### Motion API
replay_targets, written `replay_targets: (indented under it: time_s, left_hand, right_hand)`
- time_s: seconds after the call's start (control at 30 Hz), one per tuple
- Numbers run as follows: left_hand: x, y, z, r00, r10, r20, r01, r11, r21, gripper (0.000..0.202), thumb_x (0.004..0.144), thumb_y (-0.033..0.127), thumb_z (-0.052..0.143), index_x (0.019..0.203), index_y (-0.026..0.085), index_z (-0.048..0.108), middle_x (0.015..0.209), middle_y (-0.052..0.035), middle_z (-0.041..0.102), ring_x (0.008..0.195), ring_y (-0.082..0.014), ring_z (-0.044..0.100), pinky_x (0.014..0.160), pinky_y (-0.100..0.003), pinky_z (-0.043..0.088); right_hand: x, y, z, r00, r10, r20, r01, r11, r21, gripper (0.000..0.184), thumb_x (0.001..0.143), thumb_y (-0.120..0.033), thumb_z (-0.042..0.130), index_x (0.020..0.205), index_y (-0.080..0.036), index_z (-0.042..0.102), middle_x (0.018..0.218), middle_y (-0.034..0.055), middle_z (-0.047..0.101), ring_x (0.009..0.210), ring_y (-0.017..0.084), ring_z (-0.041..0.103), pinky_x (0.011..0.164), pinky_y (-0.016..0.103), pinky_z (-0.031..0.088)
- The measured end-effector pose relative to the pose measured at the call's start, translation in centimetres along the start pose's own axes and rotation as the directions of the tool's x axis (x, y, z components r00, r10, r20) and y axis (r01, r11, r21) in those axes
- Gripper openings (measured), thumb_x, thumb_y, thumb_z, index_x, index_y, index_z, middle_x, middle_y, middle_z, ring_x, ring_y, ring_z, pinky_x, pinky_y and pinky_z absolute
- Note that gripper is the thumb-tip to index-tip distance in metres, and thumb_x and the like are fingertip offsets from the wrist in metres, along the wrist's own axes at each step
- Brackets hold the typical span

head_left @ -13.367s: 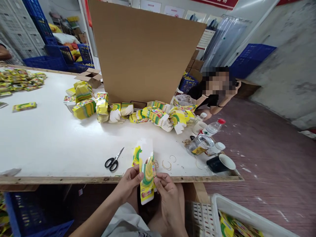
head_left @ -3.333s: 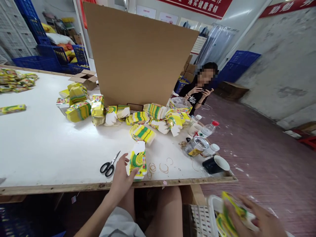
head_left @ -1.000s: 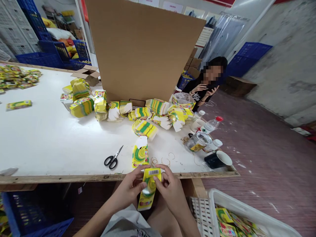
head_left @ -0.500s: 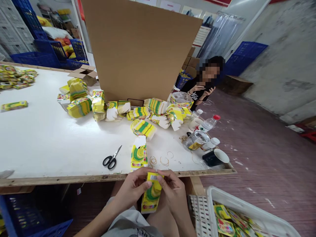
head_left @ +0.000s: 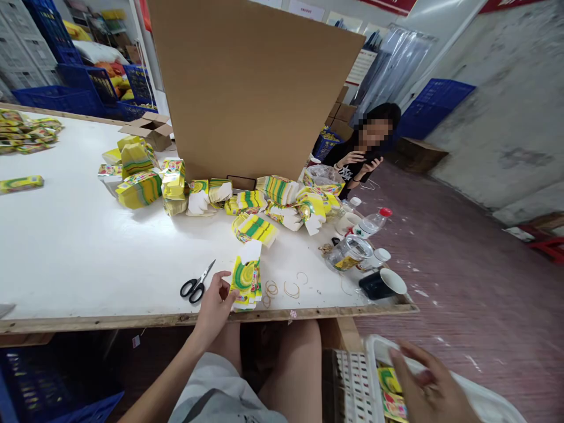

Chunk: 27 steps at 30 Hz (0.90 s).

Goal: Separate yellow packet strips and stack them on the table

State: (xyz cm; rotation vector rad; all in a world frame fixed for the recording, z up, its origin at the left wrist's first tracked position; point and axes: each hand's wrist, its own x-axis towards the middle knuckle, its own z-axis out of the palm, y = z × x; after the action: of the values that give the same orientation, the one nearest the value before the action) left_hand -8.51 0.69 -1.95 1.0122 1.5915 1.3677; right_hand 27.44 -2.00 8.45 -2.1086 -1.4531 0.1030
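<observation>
My left hand is at the left edge of a small stack of flat yellow-green cartons, its thumb on the top one and its fingers curled at the edge. White flaps stick up at the stack's far end. My right hand, smeared by motion, is over the white plastic basket at the lower right. Its fingers look apart with nothing visible in them. Yellow cartons lie inside this basket, partly hidden by the hand. Black-handled scissors rest left of the stack, and rubber bands right of it.
Bundles of flat cartons line the table before a large cardboard sheet. Bottles, a clear jar and a dark mug stand along the right edge. A person sits beyond. A blue crate is lower left.
The carton that both hands held over my lap is out of them. My left hand has moved up to the stack on the table; my right hand has swung right over the basket.
</observation>
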Motion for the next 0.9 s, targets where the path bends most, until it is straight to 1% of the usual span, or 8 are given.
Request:
replay_targets:
  time_s: [0.1, 0.2, 0.27, 0.37, 0.53, 0.63, 0.77, 0.9]
  left_hand:
    - [-1.0, 1.2, 0.1, 0.999, 0.004, 0.051, -0.001, 0.998, -0.063, 0.032, 0.08, 0.037, 0.064, 0.103, 0.016, 0.058, 0.072, 0.001, 0.057, 0.067, -0.0167, 0.057, 0.066, -0.029, 0.047]
    - [-3.1, 2.9, 0.7, 0.987, -0.018, 0.162, 0.054, 0.973, -0.225, 0.027, 0.076, 0.038, 0.071, 0.089, 0.017, 0.06, 0.077, -0.0022, 0.064, 0.071, -0.0166, 0.06, 0.069, -0.028, 0.049]
    - [-4.5, 3.9, 1.3, 0.961, -0.021, 0.277, 0.118, 0.933, -0.34, 0.028, 0.071, 0.034, 0.078, 0.083, 0.017, 0.06, 0.076, -0.0015, 0.064, 0.07, -0.0151, 0.059, 0.067, -0.025, 0.047]
    - [-5.8, 4.8, 1.8, 0.915, 0.022, 0.404, 0.161, 0.896, -0.414, 0.023, 0.076, 0.034, 0.076, 0.084, 0.016, 0.066, 0.079, -0.0039, 0.067, 0.076, -0.0158, 0.061, 0.072, -0.025, 0.047]
    - [-5.4, 5.1, 1.8, 0.881, 0.043, 0.471, 0.29, 0.738, -0.609, 0.044, 0.078, 0.043, 0.073, 0.115, 0.022, 0.067, 0.113, -0.0106, 0.07, 0.107, -0.0261, 0.062, 0.096, -0.036, 0.046]
    - [-5.1, 5.5, 2.0, 0.824, 0.04, 0.565, 0.39, 0.683, -0.617, 0.054, 0.074, 0.045, 0.076, 0.12, 0.02, 0.066, 0.117, -0.0134, 0.07, 0.116, -0.0313, 0.06, 0.1, -0.04, 0.045]
    - [-5.3, 5.8, 2.2, 0.798, 0.037, 0.602, 0.423, 0.677, -0.602, 0.057, 0.072, 0.046, 0.077, 0.122, 0.019, 0.066, 0.121, -0.0145, 0.069, 0.121, -0.0336, 0.057, 0.103, -0.043, 0.043]
    - [-5.7, 5.6, 1.9, 0.797, 0.07, 0.6, 0.384, 0.708, -0.593, 0.061, 0.07, 0.047, 0.079, 0.123, 0.019, 0.066, 0.125, -0.0146, 0.067, 0.124, -0.0335, 0.054, 0.106, -0.043, 0.039]
  right_hand:
    - [-2.4, -4.3, 4.1, 0.973, 0.008, 0.232, -0.099, 0.919, 0.382, 0.043, 0.071, -0.06, 0.067, 0.092, -0.023, 0.072, 0.078, 0.0081, 0.073, 0.067, 0.026, 0.066, 0.062, 0.037, 0.051]
    - [-4.9, -8.8, 8.2, 0.909, -0.064, 0.413, -0.272, 0.66, 0.701, 0.044, 0.07, -0.053, 0.074, 0.1, -0.021, 0.067, 0.095, 0.0098, 0.076, 0.088, 0.027, 0.069, 0.076, 0.037, 0.055]
    - [-6.0, -10.8, 9.9, 0.88, -0.09, 0.466, -0.366, 0.496, 0.788, 0.044, 0.067, -0.049, 0.079, 0.098, -0.021, 0.064, 0.092, 0.0089, 0.077, 0.085, 0.026, 0.071, 0.075, 0.036, 0.056]
    - [-6.6, -11.7, 10.6, 0.848, -0.111, 0.518, -0.448, 0.37, 0.814, 0.038, 0.064, -0.045, 0.083, 0.086, -0.02, 0.064, 0.078, 0.0064, 0.076, 0.071, 0.023, 0.07, 0.066, 0.033, 0.057]
    - [-7.5, -10.8, 10.9, 0.775, -0.182, 0.605, -0.54, 0.308, 0.784, 0.032, 0.067, -0.039, 0.084, 0.086, -0.019, 0.068, 0.08, 0.0075, 0.077, 0.07, 0.022, 0.07, 0.067, 0.033, 0.057]
    - [-8.1, -10.5, 11.2, 0.779, -0.198, 0.595, -0.539, 0.276, 0.796, 0.027, 0.07, -0.038, 0.082, 0.086, -0.019, 0.071, 0.084, 0.0076, 0.077, 0.077, 0.022, 0.071, 0.072, 0.033, 0.057]
    - [-8.2, -11.0, 10.8, 0.775, -0.217, 0.594, -0.513, 0.333, 0.791, 0.028, 0.069, -0.04, 0.082, 0.085, -0.02, 0.073, 0.089, 0.009, 0.077, 0.086, 0.026, 0.071, 0.078, 0.038, 0.058]
    - [-8.2, -11.9, 10.2, 0.749, -0.24, 0.618, -0.524, 0.355, 0.774, 0.031, 0.068, -0.043, 0.082, 0.086, -0.02, 0.074, 0.095, 0.0101, 0.077, 0.093, 0.029, 0.071, 0.086, 0.043, 0.056]
